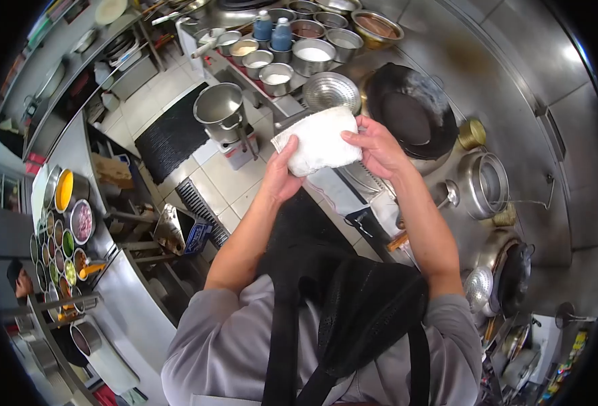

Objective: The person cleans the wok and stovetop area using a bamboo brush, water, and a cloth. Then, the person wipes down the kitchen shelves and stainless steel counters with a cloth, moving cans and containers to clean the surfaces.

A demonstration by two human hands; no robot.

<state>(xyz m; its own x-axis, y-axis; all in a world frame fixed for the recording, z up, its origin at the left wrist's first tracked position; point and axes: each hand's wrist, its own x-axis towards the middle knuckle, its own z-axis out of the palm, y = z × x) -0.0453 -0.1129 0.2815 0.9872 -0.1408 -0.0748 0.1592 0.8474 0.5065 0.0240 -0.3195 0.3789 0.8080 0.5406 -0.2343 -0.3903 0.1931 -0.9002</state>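
A folded white cloth (325,141) is stretched between my two hands, in front of my chest. My left hand (283,169) grips its lower left side, thumb on top and the other fingers underneath, mostly hidden. At the cloth's right edge, my right hand (378,147) pinches it with the thumb lying over the top. Just beyond the cloth is a perforated metal strainer (331,93), and a large black wok (410,111) stands to the right of it.
Metal containers (314,55) and blue bottles (282,35) crowd the counter ahead. A steel pot (218,103) stands at left front. Ingredient bowls (81,221) line the left counter. Pots (483,184) and a ladle (452,193) are at right. Another person (21,281) is at far left.
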